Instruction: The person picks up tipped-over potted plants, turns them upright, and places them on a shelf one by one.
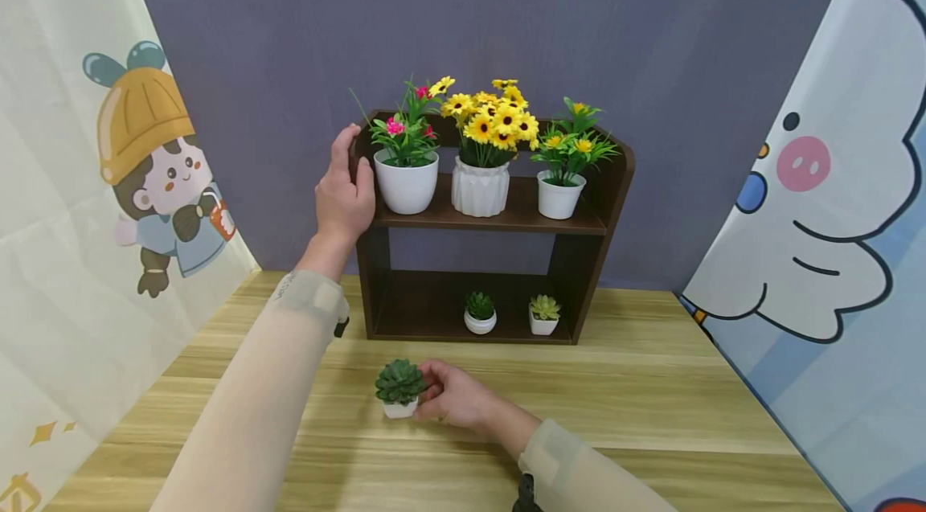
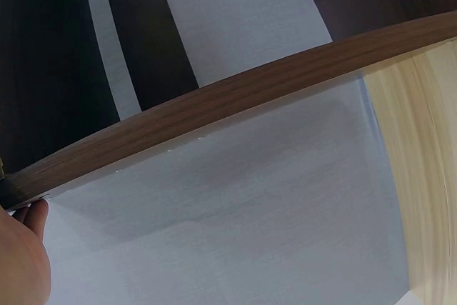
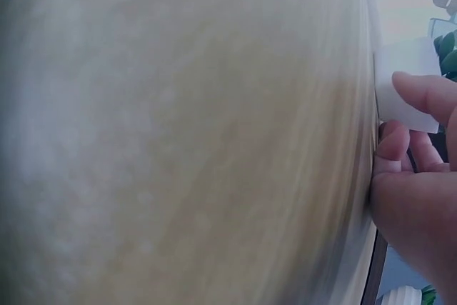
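Note:
My left hand (image 1: 344, 202) holds the upper left side of a dark brown two-tier shelf (image 1: 485, 227), its thumb toward the front. In the left wrist view fingertips (image 2: 38, 216) show against the panel's edge (image 2: 235, 101). In front of the shelf, my right hand (image 1: 459, 397) pinches the small white pot of a dark green succulent (image 1: 400, 383), low over the table or resting on it. The right wrist view has the thumb (image 3: 421, 94) against the white pot (image 3: 403, 80); most of the leaves are outside that view.
On the upper tier stand potted pink flowers (image 1: 407, 178), yellow flowers in a ribbed pot (image 1: 481, 189) and a smaller yellow-flowered plant (image 1: 560, 197). Below sit two small succulents, one round-potted (image 1: 480, 321), one square-potted (image 1: 543, 323). Wood-grain table (image 1: 651, 391) lies beneath; printed curtains flank it.

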{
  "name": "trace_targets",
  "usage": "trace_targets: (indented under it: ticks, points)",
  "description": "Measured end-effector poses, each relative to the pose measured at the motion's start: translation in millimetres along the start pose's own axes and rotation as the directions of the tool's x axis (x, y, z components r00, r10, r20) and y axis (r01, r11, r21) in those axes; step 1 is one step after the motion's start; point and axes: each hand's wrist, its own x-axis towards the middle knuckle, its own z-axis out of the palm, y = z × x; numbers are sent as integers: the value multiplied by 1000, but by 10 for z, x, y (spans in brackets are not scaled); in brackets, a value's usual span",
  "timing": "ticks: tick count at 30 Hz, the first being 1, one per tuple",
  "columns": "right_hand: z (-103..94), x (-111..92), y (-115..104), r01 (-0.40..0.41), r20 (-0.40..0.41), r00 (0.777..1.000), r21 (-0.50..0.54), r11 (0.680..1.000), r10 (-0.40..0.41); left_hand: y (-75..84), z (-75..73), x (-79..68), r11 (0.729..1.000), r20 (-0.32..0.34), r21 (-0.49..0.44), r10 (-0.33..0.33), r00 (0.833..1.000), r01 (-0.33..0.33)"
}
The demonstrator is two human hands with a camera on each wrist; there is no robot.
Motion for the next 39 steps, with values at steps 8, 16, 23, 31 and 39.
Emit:
trace_targets:
  ticks: [8, 16, 23, 31, 39]
  points:
    - [-3, -4, -9, -14, -6, 1000, -10, 1000, 14, 17, -6, -7, 1000, -4, 2, 4, 1000, -4]
    - [-7, 0, 4, -6, -9, 1000, -16, 1000, 6, 17, -6, -4, 1000, -11, 0, 16, 1000, -16]
    - [-12, -8, 5, 2, -15, 1000, -7, 1000, -2, 7, 5, -5, 1000, -20, 4, 25, 999, -25]
    - [-22, 29, -21, 39, -65, 997, -22, 999, -41, 34, -8, -1, 1000, -16, 2, 24, 1000, -24]
    - [-53, 153, -48, 72, -100, 992, -41, 997, -76, 14, -12, -3, 1000, -24, 1, 23, 999, -23]
